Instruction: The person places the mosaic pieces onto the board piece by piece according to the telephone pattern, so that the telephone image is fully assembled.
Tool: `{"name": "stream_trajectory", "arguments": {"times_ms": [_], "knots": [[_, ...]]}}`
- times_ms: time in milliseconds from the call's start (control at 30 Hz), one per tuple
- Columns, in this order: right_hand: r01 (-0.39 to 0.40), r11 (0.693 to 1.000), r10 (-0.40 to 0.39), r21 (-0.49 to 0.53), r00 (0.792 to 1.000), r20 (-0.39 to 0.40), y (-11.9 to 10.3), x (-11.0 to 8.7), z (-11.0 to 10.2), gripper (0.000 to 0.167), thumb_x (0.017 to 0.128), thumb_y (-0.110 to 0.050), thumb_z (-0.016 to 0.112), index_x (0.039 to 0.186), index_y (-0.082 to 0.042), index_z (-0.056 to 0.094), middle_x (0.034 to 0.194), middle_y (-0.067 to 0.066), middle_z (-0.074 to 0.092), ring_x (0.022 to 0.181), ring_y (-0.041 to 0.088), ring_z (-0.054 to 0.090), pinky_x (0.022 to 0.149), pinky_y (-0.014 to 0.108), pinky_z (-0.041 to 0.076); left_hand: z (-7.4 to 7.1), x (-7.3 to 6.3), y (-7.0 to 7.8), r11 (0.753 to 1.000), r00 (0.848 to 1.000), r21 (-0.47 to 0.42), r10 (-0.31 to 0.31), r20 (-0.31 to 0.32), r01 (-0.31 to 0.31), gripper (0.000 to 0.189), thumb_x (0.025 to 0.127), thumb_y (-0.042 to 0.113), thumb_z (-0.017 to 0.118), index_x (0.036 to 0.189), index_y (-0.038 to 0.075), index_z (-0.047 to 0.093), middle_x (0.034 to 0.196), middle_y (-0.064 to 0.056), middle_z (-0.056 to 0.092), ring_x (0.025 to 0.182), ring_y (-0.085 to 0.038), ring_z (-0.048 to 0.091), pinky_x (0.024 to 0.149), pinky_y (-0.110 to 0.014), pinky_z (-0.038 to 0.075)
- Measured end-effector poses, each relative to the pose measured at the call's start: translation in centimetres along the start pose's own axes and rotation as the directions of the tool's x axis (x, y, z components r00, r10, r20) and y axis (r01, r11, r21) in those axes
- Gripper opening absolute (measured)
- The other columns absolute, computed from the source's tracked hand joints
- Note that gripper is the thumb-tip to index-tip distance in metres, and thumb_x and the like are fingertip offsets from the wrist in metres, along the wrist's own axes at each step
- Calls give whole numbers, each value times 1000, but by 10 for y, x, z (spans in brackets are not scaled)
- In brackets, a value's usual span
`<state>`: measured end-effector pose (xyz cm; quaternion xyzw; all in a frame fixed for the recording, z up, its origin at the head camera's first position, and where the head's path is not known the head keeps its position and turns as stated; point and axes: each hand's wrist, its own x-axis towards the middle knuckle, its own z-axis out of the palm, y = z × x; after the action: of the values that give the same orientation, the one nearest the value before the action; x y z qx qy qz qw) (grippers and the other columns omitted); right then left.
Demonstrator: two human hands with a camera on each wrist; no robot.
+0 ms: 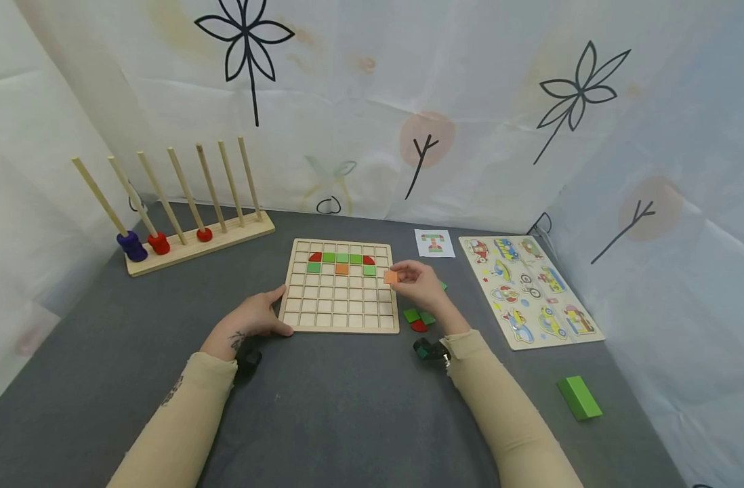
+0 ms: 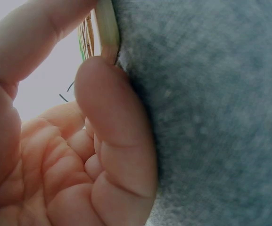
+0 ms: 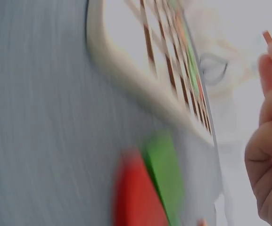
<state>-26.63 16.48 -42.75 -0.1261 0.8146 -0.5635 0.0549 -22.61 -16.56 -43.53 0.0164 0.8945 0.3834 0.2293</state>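
My right hand [image 1: 419, 283] pinches an orange square tile [image 1: 391, 277] between thumb and fingertips, over the right edge of a wooden grid board [image 1: 329, 320]. In the right wrist view the tile [image 3: 267, 36] shows only as a thin edge. My left hand [image 1: 256, 315] grips the board's lower left corner, thumb [image 2: 110, 101] against the rim and a finger along the left side. Set in the board's upper rows are green squares [image 1: 343, 258], an orange square [image 1: 342, 270] and two red rounded pieces [image 1: 315, 257]. Loose green tiles [image 1: 411, 316] and a red piece [image 1: 419, 326] lie right of the board.
A small pattern card [image 1: 434, 242] lies behind my right hand. To the right are a picture puzzle board [image 1: 530, 291] and a green block [image 1: 579, 398]. A peg stand [image 1: 225, 234] with purple and red rings stands at the back left. A fabric wall [image 1: 360, 102] encloses the grey table.
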Motion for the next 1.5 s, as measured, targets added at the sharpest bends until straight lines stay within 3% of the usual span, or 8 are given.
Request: {"name": "stream_trajectory", "arguments": {"times_ms": [167,300,567,733,900,1167,1367,1500], "knots": [[-67,978,81,196,995,-61,-7,2,29,39,84,0,63,123,0,58,79,-3,54,52,7,37,49,23,32,-1,-1,1,1000,1000,0,-1,5,1,102,72,16,79,149,8,13,72,-7,50,54,-16,45,56,-29,40],[-136,970,163,203,979,-123,-7,8,51,41,84,-4,65,125,-5,58,77,-2,56,52,9,38,49,23,32,-1,-1,2,1000,1000,6,2,7,-2,102,72,17,79,149,7,13,73,-8,50,55,-17,45,56,-29,41],[-189,982,187,1,972,-146,-15,25,80,39,85,-7,64,124,-8,60,85,7,57,68,11,47,58,22,38,-2,-1,1,1000,1000,1,5,11,-5,102,72,16,79,149,7,12,60,-3,43,52,-16,44,55,-28,41],[-243,963,230,-119,966,-118,-19,35,92,41,85,-9,65,125,-8,59,89,9,57,69,14,48,58,24,39,-2,0,1,1000,1000,-3,7,10,-7,102,72,16,79,149,6,12,57,-1,40,52,-15,43,55,-28,41],[-286,938,268,-195,956,-116,-20,40,99,41,85,-10,64,125,-10,59,102,8,61,64,12,49,55,24,39,-2,0,1,1000,1000,-3,6,14,-5,102,72,16,79,149,6,12,57,0,42,52,-15,43,54,-28,40],[-313,915,295,-254,950,-105,-22,45,101,42,85,-8,63,126,-14,59,121,4,60,49,10,37,48,23,32,-2,0,1,1000,1000,-3,9,19,-9,102,72,16,79,149,5,12,57,-1,44,52,-14,43,54,-28,39],[-318,905,311,-282,948,-71,-23,46,103,44,86,-6,59,129,-15,57,107,5,68,41,11,21,43,24,23,-2,1,0,1000,1000,-2,3,19,-3,103,72,17,79,149,6,12,58,-1,44,52,-15,44,55,-28,39],[-315,909,308,-274,949,-70,-24,46,104,47,84,-3,57,129,-15,57,97,9,67,41,11,20,42,24,23,-1,1,0,1000,1000,-1,-2,14,2,103,71,17,79,149,7,13,57,-1,43,53,-15,44,55,-28,40]]}}
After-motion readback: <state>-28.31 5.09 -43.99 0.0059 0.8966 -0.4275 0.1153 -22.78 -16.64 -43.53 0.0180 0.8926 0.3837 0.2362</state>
